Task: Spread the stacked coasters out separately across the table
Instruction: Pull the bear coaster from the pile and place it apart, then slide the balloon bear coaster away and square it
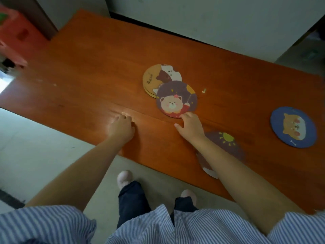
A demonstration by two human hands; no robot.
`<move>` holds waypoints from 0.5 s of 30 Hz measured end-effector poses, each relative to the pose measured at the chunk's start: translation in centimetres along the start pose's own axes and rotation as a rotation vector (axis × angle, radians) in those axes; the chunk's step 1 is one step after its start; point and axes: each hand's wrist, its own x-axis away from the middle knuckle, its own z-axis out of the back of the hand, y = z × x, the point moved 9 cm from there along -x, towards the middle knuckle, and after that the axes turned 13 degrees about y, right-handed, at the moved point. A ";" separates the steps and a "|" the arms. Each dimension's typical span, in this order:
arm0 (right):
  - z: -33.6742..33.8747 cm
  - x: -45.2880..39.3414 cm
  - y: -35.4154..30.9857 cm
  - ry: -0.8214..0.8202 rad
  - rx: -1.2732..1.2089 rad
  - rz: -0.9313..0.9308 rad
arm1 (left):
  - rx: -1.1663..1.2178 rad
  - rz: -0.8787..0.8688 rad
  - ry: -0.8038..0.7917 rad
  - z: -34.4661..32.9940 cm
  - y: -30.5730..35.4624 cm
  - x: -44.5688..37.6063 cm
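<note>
My right hand (190, 126) rests on the near rim of the round bear coaster (176, 99), fingertips on its edge and thumb splayed flat on the wood; I can't tell whether I'm pinching it. That matte purple disc overlaps the small stack (159, 77), whose top shows cats on orange. My left hand (122, 128) lies palm-down and loosely curled on the glossy orange-brown wooden table (88, 76), holding nothing. A blue dog coaster (293, 127) lies well apart to the right. A brownish sun coaster (226, 145) sits under my right forearm.
</note>
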 end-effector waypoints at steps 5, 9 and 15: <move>-2.3 -4.0 -2.9 0.073 0.157 -0.132 | 0.000 -0.180 -0.039 -0.7 -6.4 -5.1; -3.3 -4.4 -3.8 0.017 0.310 -0.200 | 0.004 -0.326 -0.125 -2.1 -10.0 -7.1; -1.3 -4.6 -7.9 0.198 0.262 -0.229 | 0.256 -0.450 -0.201 -2.8 -11.2 -7.5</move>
